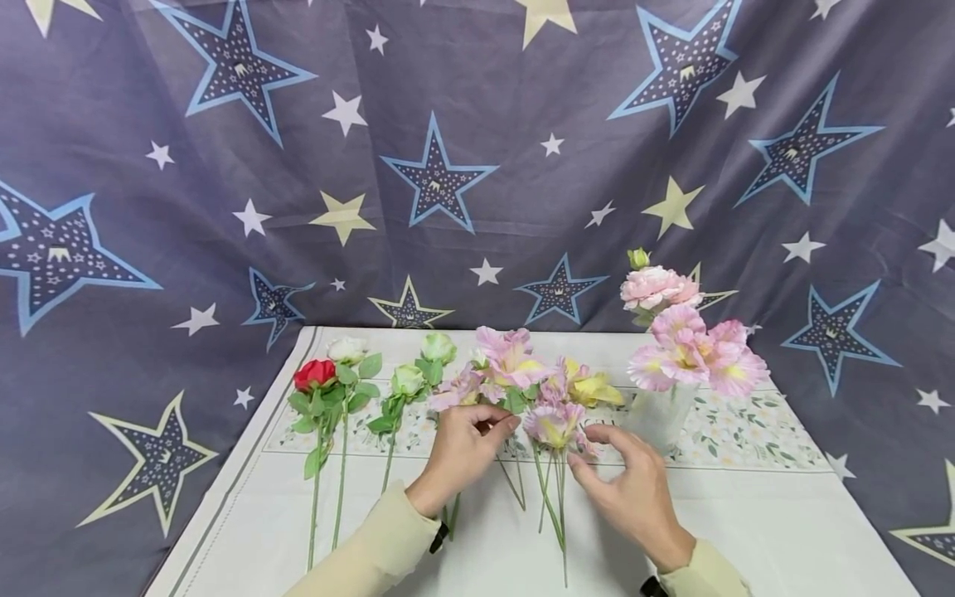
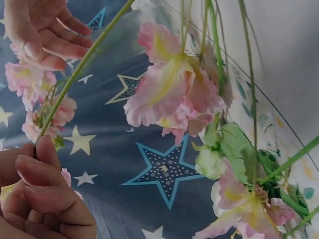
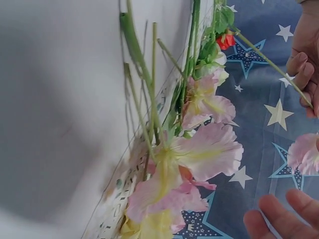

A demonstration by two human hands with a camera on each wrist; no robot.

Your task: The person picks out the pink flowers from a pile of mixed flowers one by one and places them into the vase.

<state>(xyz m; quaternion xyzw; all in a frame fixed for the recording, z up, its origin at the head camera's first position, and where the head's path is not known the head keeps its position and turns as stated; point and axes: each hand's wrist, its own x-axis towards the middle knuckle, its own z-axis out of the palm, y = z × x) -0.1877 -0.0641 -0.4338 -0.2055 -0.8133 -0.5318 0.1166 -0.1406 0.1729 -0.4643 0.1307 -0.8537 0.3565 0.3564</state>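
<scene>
Apparently — stem (image 2: pixel 76 73) in left hand (image 1: pixel 461 448).

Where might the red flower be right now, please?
In the head view, the red flower lies on the left of the white table, just left of the white flower.

Wears long, plain sleeves (image 1: pixel 373 543) in pale yellow, softly creased along the forearms. Shows a small black piece (image 1: pixel 438 537) beside the left cuff and a similar black fitting (image 1: pixel 652 587) at the right (both too small to identify).
</scene>
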